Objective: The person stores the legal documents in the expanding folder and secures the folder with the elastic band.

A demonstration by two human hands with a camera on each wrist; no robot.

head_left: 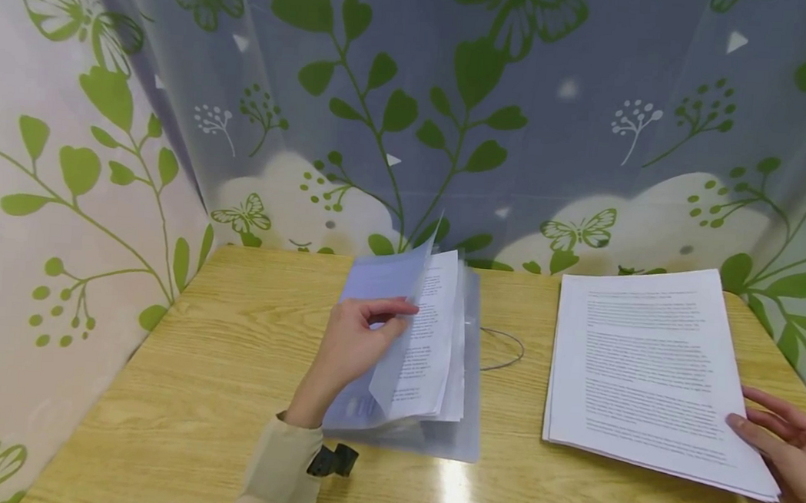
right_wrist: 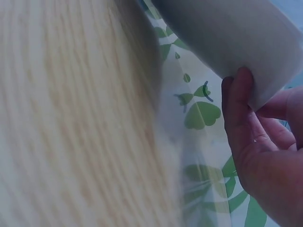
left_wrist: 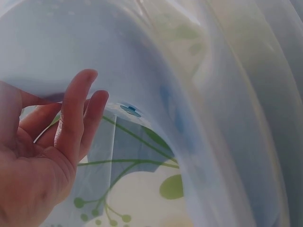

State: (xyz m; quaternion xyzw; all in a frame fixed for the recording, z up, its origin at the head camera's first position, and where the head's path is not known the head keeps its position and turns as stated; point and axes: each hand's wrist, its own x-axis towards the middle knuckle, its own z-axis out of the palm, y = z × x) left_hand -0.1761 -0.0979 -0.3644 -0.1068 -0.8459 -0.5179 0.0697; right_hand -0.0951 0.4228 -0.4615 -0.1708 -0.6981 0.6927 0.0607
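A translucent plastic document folder (head_left: 466, 440) lies opened on the table, with printed sheets (head_left: 438, 361) between its clear leaves. My left hand (head_left: 356, 341) pinches the edge of a lifted plastic leaf (head_left: 390, 374) between thumb and fingers. In the left wrist view, that hand (left_wrist: 52, 156) is at the curved milky plastic (left_wrist: 61, 42). A stack of printed paper (head_left: 646, 359) is at the right, its near right corner gripped by my right hand (head_left: 789, 448), thumb on top. The right wrist view shows fingers of that hand (right_wrist: 258, 156) under the bent paper (right_wrist: 222, 38).
A thin grey cord loop (head_left: 523, 351) sticks out from the folder's right side onto the wooden table (head_left: 228, 395). Leaf-patterned curtains (head_left: 385, 89) close off the back and both sides. A black strap (head_left: 333, 460) is at my left cuff.
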